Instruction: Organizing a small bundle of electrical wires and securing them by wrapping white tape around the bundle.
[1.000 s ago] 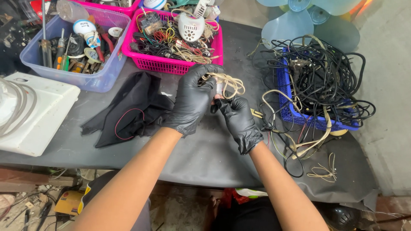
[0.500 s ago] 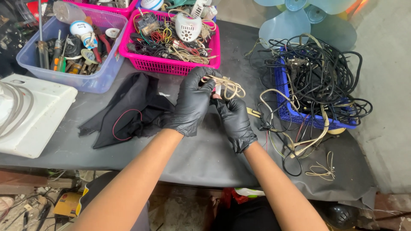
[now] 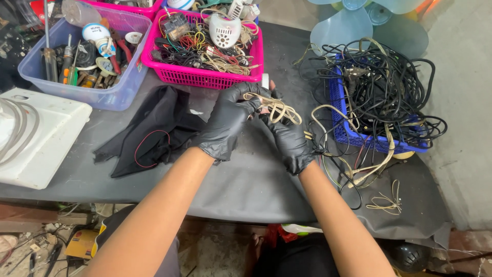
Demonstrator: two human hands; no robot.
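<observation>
1. Left hand (image 3: pixel 225 123), black glove, fingers clenched on the beige wire (image 3: pixel 277 109), pinching one end of the coil.
2. Right hand (image 3: pixel 290 141), black glove, fingers grasp the same wire from below; hands nearly touching.
3. Wire is held in the air just above the table (image 3: pixel 246 184), near its middle, in front of the pink basket (image 3: pixel 205 77).
4. Pink basket holds tangled wires and a white plastic part (image 3: pixel 224 31).
5. Clear bin (image 3: pixel 107 95) left of the basket, with screwdrivers and small tools.
6. Black cloth (image 3: pixel 154 128) lies on the table just left of the left hand, a red wire loop on it.
7. Blue basket (image 3: pixel 341 110) to the right, overflowing with black cables (image 3: pixel 389 87).
8. White appliance (image 3: pixel 36 138) at the far left edge.
9. Small beige wire bundle (image 3: pixel 387 197) lies on the table to the right, well apart from the hands.
</observation>
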